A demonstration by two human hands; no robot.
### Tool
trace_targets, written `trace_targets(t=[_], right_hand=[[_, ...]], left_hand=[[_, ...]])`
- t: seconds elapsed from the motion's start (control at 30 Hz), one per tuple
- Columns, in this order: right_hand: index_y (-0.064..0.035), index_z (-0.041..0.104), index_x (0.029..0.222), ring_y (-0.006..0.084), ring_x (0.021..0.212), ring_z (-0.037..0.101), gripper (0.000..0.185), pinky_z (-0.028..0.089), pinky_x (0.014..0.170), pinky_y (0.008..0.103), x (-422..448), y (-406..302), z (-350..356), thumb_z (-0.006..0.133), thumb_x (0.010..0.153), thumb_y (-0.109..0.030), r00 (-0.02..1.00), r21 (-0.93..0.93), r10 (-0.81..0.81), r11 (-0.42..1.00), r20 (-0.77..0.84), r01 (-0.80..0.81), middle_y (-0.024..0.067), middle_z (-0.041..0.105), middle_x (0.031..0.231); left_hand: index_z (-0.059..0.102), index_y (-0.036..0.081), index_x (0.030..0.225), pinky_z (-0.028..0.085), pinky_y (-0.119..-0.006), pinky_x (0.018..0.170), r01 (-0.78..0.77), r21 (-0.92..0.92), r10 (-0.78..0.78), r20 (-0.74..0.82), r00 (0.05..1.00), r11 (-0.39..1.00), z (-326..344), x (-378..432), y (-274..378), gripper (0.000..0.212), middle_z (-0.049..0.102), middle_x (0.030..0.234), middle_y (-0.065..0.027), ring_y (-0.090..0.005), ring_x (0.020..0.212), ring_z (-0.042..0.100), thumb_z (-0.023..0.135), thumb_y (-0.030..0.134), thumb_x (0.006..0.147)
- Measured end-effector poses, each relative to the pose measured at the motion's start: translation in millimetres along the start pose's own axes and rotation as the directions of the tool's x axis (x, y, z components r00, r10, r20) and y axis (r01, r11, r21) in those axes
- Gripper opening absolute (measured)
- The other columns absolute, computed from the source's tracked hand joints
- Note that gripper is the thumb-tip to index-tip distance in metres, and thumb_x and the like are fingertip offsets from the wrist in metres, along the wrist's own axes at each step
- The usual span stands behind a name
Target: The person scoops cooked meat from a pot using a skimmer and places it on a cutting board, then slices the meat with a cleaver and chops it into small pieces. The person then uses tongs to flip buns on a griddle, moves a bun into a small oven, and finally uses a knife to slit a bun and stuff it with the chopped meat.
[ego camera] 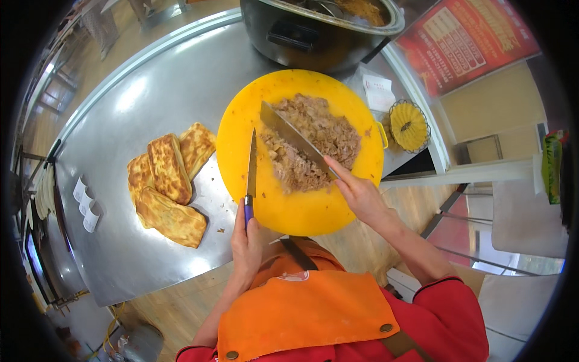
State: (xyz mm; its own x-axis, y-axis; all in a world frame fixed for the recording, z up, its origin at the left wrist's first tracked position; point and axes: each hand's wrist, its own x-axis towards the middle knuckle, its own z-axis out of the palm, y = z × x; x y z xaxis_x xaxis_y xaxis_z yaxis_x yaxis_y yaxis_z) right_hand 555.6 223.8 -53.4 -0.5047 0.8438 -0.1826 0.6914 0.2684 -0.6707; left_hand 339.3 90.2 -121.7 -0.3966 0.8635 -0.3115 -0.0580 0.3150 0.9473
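Observation:
My right hand [359,194] grips a broad cleaver [294,135] whose blade lies slanted across a heap of chopped cooked meat [325,129]. The meat is spread over the upper and middle part of a round yellow cutting board [244,104], on both sides of the blade. In my left hand [246,244] is a narrow pointed knife [251,176] with a purple and black handle. Its tip points away from me, and its blade is over the board's left side, apart from the meat.
Several browned flatbreads [169,169] lie piled left of the board on the steel table [113,262]. Beyond the board stands a large dark pot [316,40]. A yellow wire-rimmed basket [409,126] and a paper slip [378,92] are at right. Curled receipts [87,203] sit far left.

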Motion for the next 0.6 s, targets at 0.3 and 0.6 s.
trace_targets(t=[0.3,0.6], right_hand=[[-0.0259,0.055,0.122,0.0165,0.058,0.054,0.051,0.045,0.048,0.0268,-65.5,33.1,11.2,0.060,0.075,-0.006,0.901,-0.518,-0.420,0.750,0.108,0.411,0.0020,0.048,0.071],[-0.0270,0.051,0.127,0.0174,0.051,0.050,0.054,0.043,0.044,0.0262,3.7,55.0,-18.2,0.058,0.077,-0.008,0.887,-0.667,-0.461,0.664,-0.009,0.339,0.0026,0.043,0.064]], left_hand=[[0.033,0.002,0.138,0.040,-0.024,0.070,0.032,0.039,-0.033,0.010,0.999,0.999,-18.8,1.6,-5.4,0.047,0.051,0.088,-0.0022,-0.0114,0.078,0.047,0.041,0.010,0.093],[0.035,0.006,0.137,0.030,-0.019,0.044,-0.064,0.002,0.064,-0.007,0.998,0.998,1.4,39.6,-5.5,0.044,0.049,0.078,0.0003,-0.0040,0.051,0.038,0.042,0.014,0.095]])
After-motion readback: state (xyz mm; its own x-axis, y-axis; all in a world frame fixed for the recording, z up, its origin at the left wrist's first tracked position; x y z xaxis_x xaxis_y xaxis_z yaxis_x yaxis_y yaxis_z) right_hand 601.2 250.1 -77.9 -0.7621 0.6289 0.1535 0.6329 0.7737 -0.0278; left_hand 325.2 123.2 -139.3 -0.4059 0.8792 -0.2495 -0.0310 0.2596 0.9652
